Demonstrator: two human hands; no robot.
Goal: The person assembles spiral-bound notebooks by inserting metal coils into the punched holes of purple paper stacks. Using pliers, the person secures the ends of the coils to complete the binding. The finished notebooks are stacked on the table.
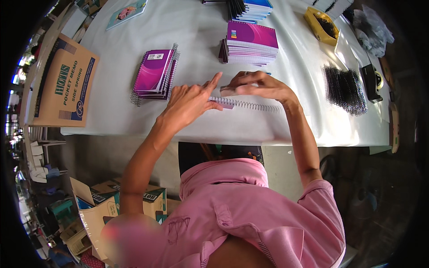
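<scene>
My left hand [190,102] and my right hand [261,85] meet over the white table [134,114] near its front edge. Between them is a small purple notebook [225,103] with a long silver spiral wire [259,106] running out to the right along its near edge. The thumb of my left hand presses the notebook at the wire and the forefinger points up. The fingers of my right hand pinch the notebook's far edge. A stack of bound purple spiral notebooks [154,73] lies to the left of my hands.
Behind my hands stand a stack of unbound purple pads [251,42] and a blue stack [252,8]. Black coils [344,87], a yellow tray [321,24] and a tape dispenser [373,78] lie right. A flat cardboard box [62,85] lies left; open cartons [111,201] stand on the floor.
</scene>
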